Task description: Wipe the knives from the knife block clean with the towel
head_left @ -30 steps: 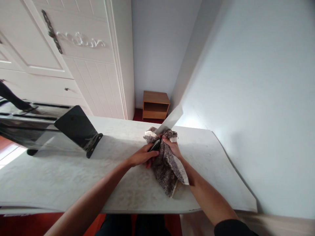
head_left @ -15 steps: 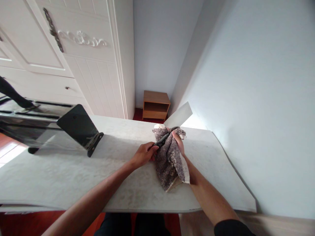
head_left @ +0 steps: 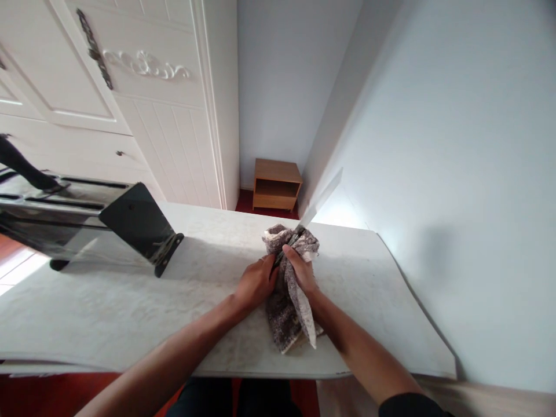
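Note:
A kitchen knife with a broad blade [head_left: 320,198] points up and away to the right, turned so that its face looks narrow. My left hand [head_left: 256,282] is closed around the dark handle end. Bunched about the handle is a grey-brown and white towel [head_left: 284,315], its loose end hanging down to the tabletop. My right hand [head_left: 301,271] is closed on this cloth, thumb on top, pressing it to the handle close to the blade. Folds of towel hide most of the handle and some fingers.
The white table [head_left: 208,341] lies under both hands. On its left stands a black knife rack [head_left: 136,223] with clear sides and a dark handle sticking out. Beyond are a white wardrobe [head_left: 174,133], a small wooden cabinet [head_left: 278,168] and a pale wall [head_left: 456,174] on the right.
The knife has rolled from showing its broad face to a narrow one. My right hand and the towel have shifted left and nearer me, closer to my left hand.

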`<state>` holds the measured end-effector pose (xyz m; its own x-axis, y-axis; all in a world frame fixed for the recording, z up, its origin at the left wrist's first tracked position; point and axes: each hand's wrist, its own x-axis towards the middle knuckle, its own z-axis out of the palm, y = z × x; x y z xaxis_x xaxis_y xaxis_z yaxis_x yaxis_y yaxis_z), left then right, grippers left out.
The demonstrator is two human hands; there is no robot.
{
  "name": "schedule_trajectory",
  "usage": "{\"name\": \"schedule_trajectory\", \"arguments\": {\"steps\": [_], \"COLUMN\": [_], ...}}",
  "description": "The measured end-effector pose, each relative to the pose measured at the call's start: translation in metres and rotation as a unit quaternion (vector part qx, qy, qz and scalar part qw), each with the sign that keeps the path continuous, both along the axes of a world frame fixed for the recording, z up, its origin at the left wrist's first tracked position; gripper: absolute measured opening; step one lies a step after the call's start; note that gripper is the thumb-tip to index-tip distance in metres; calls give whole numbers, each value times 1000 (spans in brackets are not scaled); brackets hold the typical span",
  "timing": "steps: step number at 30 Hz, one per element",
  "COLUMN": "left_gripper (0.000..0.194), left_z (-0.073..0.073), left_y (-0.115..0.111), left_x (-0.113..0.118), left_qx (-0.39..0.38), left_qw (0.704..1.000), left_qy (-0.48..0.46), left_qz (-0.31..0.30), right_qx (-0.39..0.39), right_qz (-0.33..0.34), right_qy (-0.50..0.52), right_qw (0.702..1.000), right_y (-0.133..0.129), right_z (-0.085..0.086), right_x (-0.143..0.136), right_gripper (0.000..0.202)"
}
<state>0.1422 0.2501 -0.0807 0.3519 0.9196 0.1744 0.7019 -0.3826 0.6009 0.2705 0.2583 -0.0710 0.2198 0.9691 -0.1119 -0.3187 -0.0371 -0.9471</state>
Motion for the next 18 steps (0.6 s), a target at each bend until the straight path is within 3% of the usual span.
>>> {"name": "schedule_trajectory", "arguments": {"steps": [4,11,14,18], "left_gripper": [28,22,22,30], "left_z": [4,10,11,11], "left_y": [-6,-15,-15,-11], "left_x": [3,9,10,11], "left_qx": [15,79,66,23], "left_qw": [997,988,994,996], "left_qy": [71,128,76,-79], "left_qz": [-11,-39,-32,-22], "right_qx": [-5,50,50,26], "right_qz": [-49,-40,-6,72], "right_qy": [-27,5,42,92], "right_qw": [998,998,998,993], "right_y": [-3,3,6,7], "right_z": [2,12,16,18], "right_x": [-2,4,7,12], "right_gripper": [41,37,33,32]}}
